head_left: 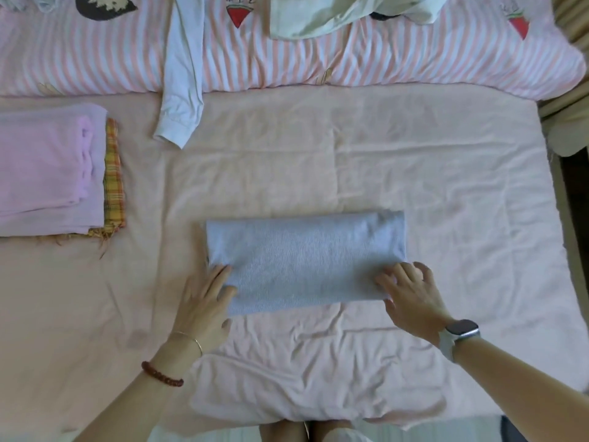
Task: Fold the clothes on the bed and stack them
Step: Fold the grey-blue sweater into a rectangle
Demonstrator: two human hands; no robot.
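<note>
A folded pale blue knit garment (306,260) lies flat in the middle of the pink bed sheet (446,202). My left hand (204,301) rests on its near left corner, fingers spread. My right hand (411,295) presses the near right edge with curled fingertips that pinch the fabric. At the left sits a stack: a folded lilac garment (47,173) on top of a yellow plaid cloth (113,177). A light blue long sleeve (183,74) hangs down from the striped quilt. A crumpled pale green garment (334,14) lies at the top.
A pink and white striped quilt (398,59) with strawberry prints runs across the far side of the bed. The bed's right edge meets a dark gap and beige fabric (570,100). My knees (306,432) show at the near edge.
</note>
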